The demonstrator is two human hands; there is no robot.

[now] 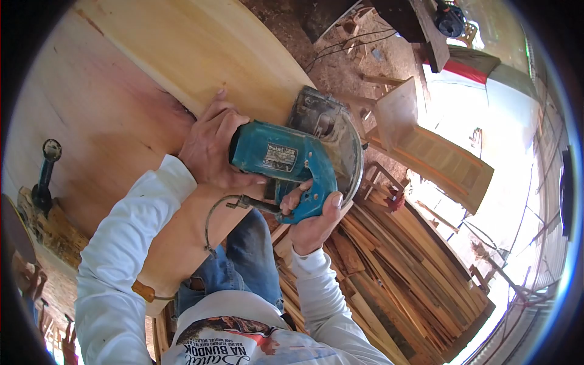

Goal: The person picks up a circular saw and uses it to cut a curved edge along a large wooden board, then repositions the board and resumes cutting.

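A teal circular saw with a worn metal blade guard sits at the right end of a broad wooden slab. My right hand is closed around its rear handle, with a finger through the grip opening at the trigger. At the back end of the motor housing, my left hand grips the saw, its thumb below and its bent fingers above. The power cord loops down from the handle. The blade is hidden by the guard and base.
Long wood strips are piled at the lower right. A wooden piece of furniture lies beyond the slab's end. A black-handled tool stands at the far left. Sawdust and offcuts cover the floor.
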